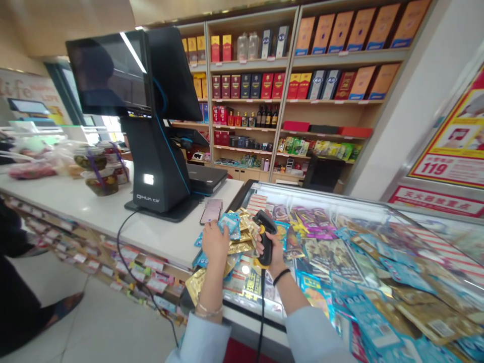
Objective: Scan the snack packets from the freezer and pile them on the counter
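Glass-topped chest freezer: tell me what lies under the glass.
Under the glass, blue, gold and purple snack packets lie heaped; the part beneath the left hand and loose packet pile is hidden.

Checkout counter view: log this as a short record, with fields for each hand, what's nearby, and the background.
Left hand: on foil packets, blue and gold; grip unclear
Right hand: holds a barcode scanner, black and yellow, corded
Under hands: glass-topped freezer
Nearby: phone on white counter; POS terminal; jars
Background: shelves of boxes and bottles
Other person: dark clothing, at left
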Demonstrator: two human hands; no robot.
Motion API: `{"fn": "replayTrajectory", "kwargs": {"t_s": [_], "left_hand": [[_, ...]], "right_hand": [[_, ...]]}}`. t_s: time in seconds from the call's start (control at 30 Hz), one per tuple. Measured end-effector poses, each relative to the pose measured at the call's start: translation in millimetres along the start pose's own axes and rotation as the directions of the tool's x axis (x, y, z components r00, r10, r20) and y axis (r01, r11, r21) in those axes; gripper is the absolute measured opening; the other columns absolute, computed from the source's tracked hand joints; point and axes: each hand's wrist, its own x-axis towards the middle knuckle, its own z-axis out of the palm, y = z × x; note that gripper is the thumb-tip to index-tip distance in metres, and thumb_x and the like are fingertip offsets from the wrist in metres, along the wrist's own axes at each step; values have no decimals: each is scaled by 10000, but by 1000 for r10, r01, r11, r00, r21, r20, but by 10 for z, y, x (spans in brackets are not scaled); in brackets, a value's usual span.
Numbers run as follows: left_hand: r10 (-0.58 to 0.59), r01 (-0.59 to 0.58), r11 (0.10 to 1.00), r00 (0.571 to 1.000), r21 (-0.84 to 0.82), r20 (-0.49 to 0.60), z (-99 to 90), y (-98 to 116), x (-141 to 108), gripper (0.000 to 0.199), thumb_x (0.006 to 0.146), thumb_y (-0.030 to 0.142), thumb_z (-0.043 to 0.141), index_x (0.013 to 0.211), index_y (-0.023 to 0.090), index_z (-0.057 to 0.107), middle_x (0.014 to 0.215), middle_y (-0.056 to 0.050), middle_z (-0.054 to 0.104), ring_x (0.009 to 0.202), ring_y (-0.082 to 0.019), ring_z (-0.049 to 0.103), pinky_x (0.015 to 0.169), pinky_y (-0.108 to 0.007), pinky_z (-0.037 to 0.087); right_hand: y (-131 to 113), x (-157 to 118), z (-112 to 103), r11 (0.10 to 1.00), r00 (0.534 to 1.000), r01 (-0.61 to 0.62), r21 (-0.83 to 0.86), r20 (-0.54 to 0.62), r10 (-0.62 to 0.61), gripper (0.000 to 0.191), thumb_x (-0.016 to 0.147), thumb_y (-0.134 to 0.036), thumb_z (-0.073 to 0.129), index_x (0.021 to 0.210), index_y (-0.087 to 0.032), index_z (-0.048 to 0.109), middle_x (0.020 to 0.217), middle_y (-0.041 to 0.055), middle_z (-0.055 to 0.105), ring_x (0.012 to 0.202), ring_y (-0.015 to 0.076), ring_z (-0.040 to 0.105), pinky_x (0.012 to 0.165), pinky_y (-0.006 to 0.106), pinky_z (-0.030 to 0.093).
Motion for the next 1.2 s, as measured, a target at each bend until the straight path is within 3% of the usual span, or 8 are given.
{"fn": "replayTrajectory", "kwargs": {"t_s": [0.37,0.63,0.77,1.2], "left_hand": [[41,-43,998,998,-48,-38,-75,21,-13,304,920,302,418,1097,123,588,1064,-139,589,993,-264,586,824,-352,469],[213,-207,970,976,-125,45,-34,2,1,255,860,261,517,1080,167,605,1101,-114,585,1008,-248,592,885,-354,463],[231,-222,969,970,-108,73,-13,-5,1,269,848,274,529,1082,163,605,1093,-113,585,1032,-265,583,902,-366,459],[236,-238,962,971,-132,-29,-2,-11,21,236,878,253,454,1022,161,616,1032,-112,625,1011,-256,589,886,-357,467]], "right_hand": [[-12,2,26,1000,1000,13,3,3,-13,173,729,-304,642,803,-189,536,618,-26,518,423,74,405,344,168,376],[-13,28,-20,1000,999,20,7,-29,-20,186,727,-318,641,805,-189,531,586,-33,501,399,87,416,326,190,356],[-6,29,-16,999,999,29,13,-38,-29,183,724,-314,644,809,-195,533,589,-29,507,398,90,412,327,196,354],[-7,45,15,999,999,30,33,-23,-29,184,694,-306,656,768,-178,546,599,-21,524,405,79,415,331,184,353]]}}
